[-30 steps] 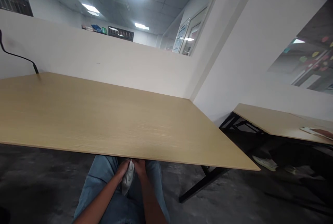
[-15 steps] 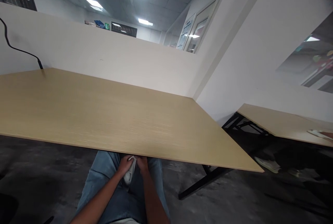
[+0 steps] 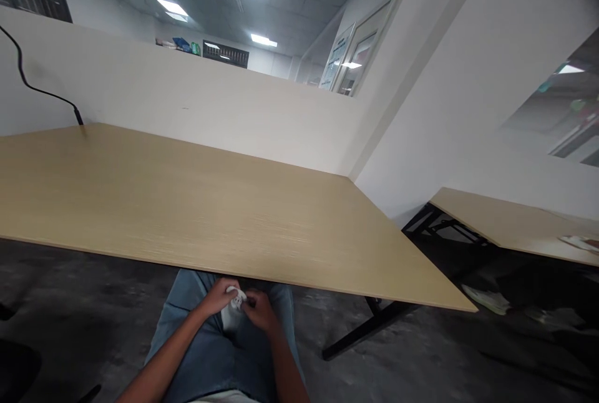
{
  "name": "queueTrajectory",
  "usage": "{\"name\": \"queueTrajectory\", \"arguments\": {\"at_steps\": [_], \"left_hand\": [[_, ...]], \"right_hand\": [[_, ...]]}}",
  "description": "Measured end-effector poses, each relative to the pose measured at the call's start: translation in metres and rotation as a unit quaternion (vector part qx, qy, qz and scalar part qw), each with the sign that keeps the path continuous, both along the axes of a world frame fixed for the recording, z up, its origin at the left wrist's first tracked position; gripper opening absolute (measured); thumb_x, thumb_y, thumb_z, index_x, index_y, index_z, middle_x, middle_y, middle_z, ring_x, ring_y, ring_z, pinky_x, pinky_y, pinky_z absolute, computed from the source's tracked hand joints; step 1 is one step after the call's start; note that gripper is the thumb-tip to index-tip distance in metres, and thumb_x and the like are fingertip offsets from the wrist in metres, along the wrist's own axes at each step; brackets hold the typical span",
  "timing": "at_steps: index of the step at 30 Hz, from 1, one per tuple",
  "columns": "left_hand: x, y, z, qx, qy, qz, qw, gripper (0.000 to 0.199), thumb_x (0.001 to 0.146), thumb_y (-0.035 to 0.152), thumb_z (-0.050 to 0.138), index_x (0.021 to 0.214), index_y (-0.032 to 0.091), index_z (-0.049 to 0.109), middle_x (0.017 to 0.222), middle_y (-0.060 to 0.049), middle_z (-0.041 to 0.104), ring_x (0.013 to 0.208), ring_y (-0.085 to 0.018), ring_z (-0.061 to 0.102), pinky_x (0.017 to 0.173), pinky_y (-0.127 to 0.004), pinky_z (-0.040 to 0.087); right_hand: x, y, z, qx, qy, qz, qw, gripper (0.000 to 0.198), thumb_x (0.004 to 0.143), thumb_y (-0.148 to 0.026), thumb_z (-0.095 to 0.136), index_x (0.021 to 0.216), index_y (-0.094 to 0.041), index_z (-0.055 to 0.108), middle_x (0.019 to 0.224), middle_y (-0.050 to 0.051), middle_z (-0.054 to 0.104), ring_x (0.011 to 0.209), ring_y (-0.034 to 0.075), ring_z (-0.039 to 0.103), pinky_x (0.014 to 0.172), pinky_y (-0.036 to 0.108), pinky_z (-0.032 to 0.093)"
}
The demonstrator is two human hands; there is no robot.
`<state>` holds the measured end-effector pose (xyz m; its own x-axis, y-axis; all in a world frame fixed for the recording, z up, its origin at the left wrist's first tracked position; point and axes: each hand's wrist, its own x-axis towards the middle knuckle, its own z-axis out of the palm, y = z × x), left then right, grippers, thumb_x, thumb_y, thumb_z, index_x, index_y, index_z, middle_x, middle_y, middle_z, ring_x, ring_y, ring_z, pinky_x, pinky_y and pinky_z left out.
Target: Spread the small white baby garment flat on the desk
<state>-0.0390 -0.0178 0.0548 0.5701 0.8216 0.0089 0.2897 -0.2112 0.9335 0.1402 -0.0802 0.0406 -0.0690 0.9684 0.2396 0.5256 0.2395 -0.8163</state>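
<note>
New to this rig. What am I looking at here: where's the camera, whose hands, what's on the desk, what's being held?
No machine here: a person wears one camera on the head, looking forward and down. The left hand and right hand are the wearer's own, resting over blue-jeaned legs just below the near edge of the long light wooden table. Between them they hold a small white crumpled item; what it is cannot be told. A thin black cable reaches the table's far left corner. A second wooden table stands to the right.
</note>
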Motion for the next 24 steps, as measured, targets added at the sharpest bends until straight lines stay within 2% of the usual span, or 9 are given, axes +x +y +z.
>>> {"name": "queueTrajectory", "arguments": {"at_steps": [3,7,10,14,17,20,22,24], "left_hand": [[-0.022,-0.030,0.010,0.036,0.045,-0.039,0.998,0.023,0.074,0.019,0.052,0.085,0.016,0.072,0.078,0.000,0.070,0.079,-0.018,0.063,0.072,-0.025,0.042],[-0.040,-0.064,0.035,0.127,0.046,0.005,0.991,0.024,0.082,0.012,0.052,0.094,0.019,0.071,0.091,-0.003,0.071,0.090,-0.020,0.065,0.081,-0.028,0.045],[-0.043,-0.076,0.058,0.227,0.041,0.069,0.971,0.030,0.084,0.008,0.049,0.099,0.022,0.071,0.097,-0.005,0.068,0.099,-0.022,0.063,0.089,-0.032,0.047],[-0.048,-0.083,0.084,0.330,0.045,0.140,0.932,0.048,0.071,0.000,0.047,0.105,0.023,0.072,0.096,-0.006,0.066,0.095,-0.023,0.061,0.086,-0.034,0.048],[-0.056,-0.088,0.107,0.378,0.040,0.182,0.907,0.051,0.067,-0.001,0.048,0.105,0.023,0.072,0.096,-0.005,0.066,0.094,-0.023,0.061,0.084,-0.035,0.048],[-0.065,-0.095,0.133,0.400,0.026,0.190,0.896,0.050,0.067,-0.001,0.052,0.106,0.023,0.072,0.103,-0.006,0.068,0.100,-0.023,0.062,0.089,-0.035,0.050],[-0.070,-0.100,0.148,0.403,0.018,0.172,0.899,0.046,0.070,-0.001,0.054,0.106,0.023,0.071,0.104,-0.005,0.069,0.100,-0.022,0.063,0.088,-0.032,0.051],[-0.075,-0.104,0.160,0.403,0.013,0.143,0.904,0.039,0.075,0.001,0.057,0.104,0.023,0.070,0.101,-0.005,0.070,0.095,-0.020,0.065,0.084,-0.029,0.052]], "right_hand": [[0.010,-0.034,0.009,0.021,-0.045,0.006,0.999,0.018,0.088,-0.019,0.060,0.081,-0.018,0.076,0.076,0.003,0.070,0.072,0.019,0.065,0.070,0.028,0.049],[0.020,-0.078,0.037,0.097,-0.083,-0.021,0.992,0.023,0.099,-0.023,0.053,0.098,-0.023,0.076,0.091,0.007,0.073,0.087,0.023,0.069,0.078,0.033,0.053],[0.029,-0.099,0.070,0.158,-0.135,-0.065,0.976,0.023,0.101,-0.025,0.052,0.097,-0.025,0.075,0.088,0.006,0.072,0.085,0.025,0.068,0.076,0.036,0.054],[0.043,-0.114,0.120,0.222,-0.141,-0.075,0.962,0.020,0.100,-0.023,0.053,0.099,-0.023,0.074,0.082,0.004,0.074,0.073,0.021,0.069,0.071,0.031,0.055],[0.052,-0.123,0.154,0.224,-0.118,-0.083,0.964,0.018,0.099,-0.024,0.057,0.099,-0.021,0.075,0.086,0.005,0.077,0.075,0.019,0.073,0.069,0.025,0.056],[0.055,-0.131,0.181,0.211,-0.124,-0.099,0.965,0.017,0.098,-0.028,0.060,0.092,-0.020,0.073,0.078,0.002,0.074,0.067,0.015,0.070,0.064,0.021,0.052],[0.057,-0.136,0.194,0.214,-0.142,-0.119,0.959,0.025,0.096,-0.033,0.063,0.076,-0.020,0.065,0.062,-0.002,0.062,0.054,0.012,0.059,0.054,0.020,0.045],[0.059,-0.140,0.205,0.230,-0.166,-0.135,0.949,0.039,0.095,-0.036,0.065,0.061,-0.021,0.050,0.052,-0.006,0.045,0.046,0.009,0.045,0.047,0.021,0.034]]}}
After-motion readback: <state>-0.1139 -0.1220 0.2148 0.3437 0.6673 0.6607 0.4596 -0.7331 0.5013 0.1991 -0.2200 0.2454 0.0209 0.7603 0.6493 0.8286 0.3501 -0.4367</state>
